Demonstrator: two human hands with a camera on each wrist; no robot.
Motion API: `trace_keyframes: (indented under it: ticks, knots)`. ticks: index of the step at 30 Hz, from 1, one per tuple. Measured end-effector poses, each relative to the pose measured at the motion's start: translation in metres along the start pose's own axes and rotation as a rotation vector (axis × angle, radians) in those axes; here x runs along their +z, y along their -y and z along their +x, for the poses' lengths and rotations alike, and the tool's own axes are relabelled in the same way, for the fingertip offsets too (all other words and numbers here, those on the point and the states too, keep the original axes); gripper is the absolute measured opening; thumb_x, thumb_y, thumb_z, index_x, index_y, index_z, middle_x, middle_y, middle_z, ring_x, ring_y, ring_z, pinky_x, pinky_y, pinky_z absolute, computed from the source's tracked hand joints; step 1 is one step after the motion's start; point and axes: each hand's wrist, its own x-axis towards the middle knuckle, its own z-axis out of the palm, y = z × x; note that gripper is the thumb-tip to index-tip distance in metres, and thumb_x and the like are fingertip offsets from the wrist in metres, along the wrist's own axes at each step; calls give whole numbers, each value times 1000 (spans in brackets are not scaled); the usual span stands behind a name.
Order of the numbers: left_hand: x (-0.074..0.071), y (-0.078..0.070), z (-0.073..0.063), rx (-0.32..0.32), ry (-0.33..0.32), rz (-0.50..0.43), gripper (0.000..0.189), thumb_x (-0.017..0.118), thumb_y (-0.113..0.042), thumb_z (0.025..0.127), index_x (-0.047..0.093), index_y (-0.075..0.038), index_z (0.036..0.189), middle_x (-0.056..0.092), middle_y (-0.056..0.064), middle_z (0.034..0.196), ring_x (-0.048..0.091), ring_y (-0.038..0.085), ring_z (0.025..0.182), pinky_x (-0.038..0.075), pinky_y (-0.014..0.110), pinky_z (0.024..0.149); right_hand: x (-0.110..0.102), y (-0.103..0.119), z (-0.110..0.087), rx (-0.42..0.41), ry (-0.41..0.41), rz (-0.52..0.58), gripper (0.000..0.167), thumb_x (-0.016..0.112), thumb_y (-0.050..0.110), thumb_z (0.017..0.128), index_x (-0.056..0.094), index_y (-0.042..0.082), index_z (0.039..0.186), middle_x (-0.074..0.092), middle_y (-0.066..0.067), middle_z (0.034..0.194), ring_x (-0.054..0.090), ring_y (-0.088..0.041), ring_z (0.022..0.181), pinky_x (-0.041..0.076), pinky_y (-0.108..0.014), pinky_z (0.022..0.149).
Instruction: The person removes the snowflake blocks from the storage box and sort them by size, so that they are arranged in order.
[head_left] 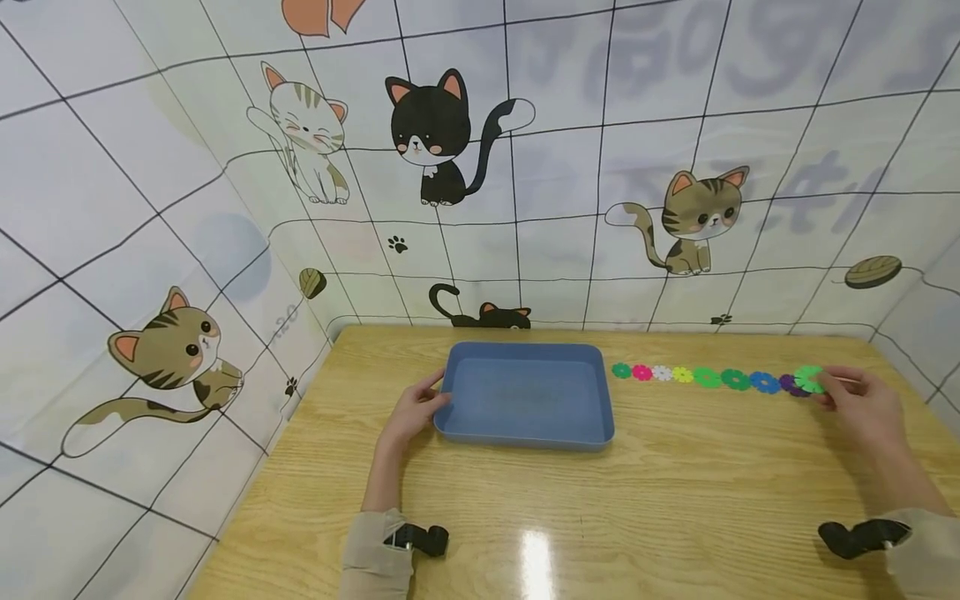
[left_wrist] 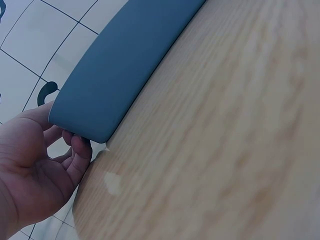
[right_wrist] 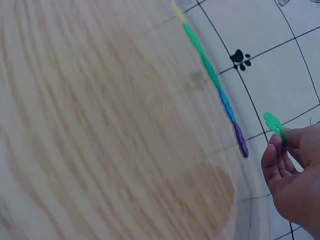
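Observation:
A blue tray (head_left: 525, 439) lies on the table, and no pieces show inside it. My left hand (head_left: 411, 412) grips its left side, the thumb over the rim and fingers curled beneath in the left wrist view. To the right of the tray runs a row of several flower-shaped plastic discs (head_left: 707, 377) in green, pink, white, yellow, blue and purple. Between thumb and fingers, my right hand (head_left: 866, 404) pinches a light green flower disc (right_wrist: 272, 121). In the right wrist view it is held above the table, apart from the purple disc (right_wrist: 240, 140) at the row's right end.
The wooden table (head_left: 675, 500) meets a wall covering (head_left: 562, 192) printed with cartoon cats and grid lines at its back edge. A black strap with a camera mount (head_left: 420, 537) sits on the left sleeve, and a similar mount (head_left: 862, 537) on the right.

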Motion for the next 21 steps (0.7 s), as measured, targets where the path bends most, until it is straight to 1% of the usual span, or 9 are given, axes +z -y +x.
trace_keyframes:
  ticks: [1, 4, 7, 10, 12, 14, 16, 19, 21]
  knots:
    - [0, 0, 0, -1, -3, -2, 57, 68, -9, 96, 49, -6, 150, 60, 12, 96, 46, 14, 67, 41, 26, 58, -2, -2, 1, 1, -14, -51, 2, 60, 24, 102, 62, 25, 102, 60, 24, 75, 64, 0, 61, 53, -18, 57]
    - [0, 0, 0, -6, -5, -10, 57, 68, -8, 96, 50, -7, 150, 60, 11, 95, 45, 12, 67, 41, 25, 58, -6, -8, 5, 7, -71, -205, 29, 56, 24, 104, 61, -2, 116, 55, 25, 70, 61, 2, 57, 53, -19, 55]
    - [0, 1, 0, -16, -6, -13, 57, 69, -8, 96, 51, -9, 149, 60, 10, 94, 45, 12, 66, 40, 24, 58, -10, -14, 9, 22, -125, -338, 48, 51, 20, 105, 47, -21, 130, 51, 21, 67, 57, 4, 51, 52, -20, 51]
    - [0, 2, -1, -17, -6, -8, 57, 68, -7, 96, 51, -9, 150, 60, 10, 94, 45, 12, 66, 40, 24, 58, -15, -17, 11, 53, -142, -395, 48, 49, 15, 105, 42, -23, 134, 56, 7, 67, 55, 3, 47, 52, -22, 49]
    - [0, 2, -1, -17, -8, -3, 57, 69, -8, 96, 51, -9, 149, 60, 10, 94, 45, 12, 66, 41, 24, 58, -17, -18, 12, 64, -145, -454, 47, 50, 14, 105, 43, -23, 133, 60, -9, 69, 56, -1, 49, 52, -24, 49]
    - [0, 1, -1, -15, -12, 1, 57, 69, -8, 95, 51, -9, 149, 60, 10, 93, 46, 13, 67, 41, 25, 59, -18, -17, 13, 56, -146, -533, 45, 51, 15, 105, 45, -22, 130, 61, -26, 80, 61, -16, 60, 51, -31, 53]
    - [-1, 1, -1, -12, -13, 10, 57, 69, -8, 95, 51, -9, 149, 60, 10, 93, 47, 13, 69, 41, 25, 60, -18, -15, 13, 46, -155, -605, 45, 52, 17, 104, 47, -20, 128, 59, -37, 97, 62, -34, 77, 49, -38, 59]
    - [-2, 0, -2, -11, -11, 19, 57, 69, -8, 95, 51, -8, 149, 60, 10, 93, 47, 13, 69, 41, 25, 59, -18, -14, 14, 49, -161, -661, 44, 51, 18, 103, 48, -19, 128, 55, -41, 111, 52, -52, 95, 42, -43, 63]
    - [-2, 0, -2, -10, -3, 23, 57, 69, -9, 96, 51, -8, 149, 61, 10, 94, 47, 13, 69, 42, 25, 59, -17, -14, 14, 69, -159, -660, 44, 50, 17, 103, 48, -18, 129, 54, -41, 114, 52, -53, 98, 41, -42, 63]
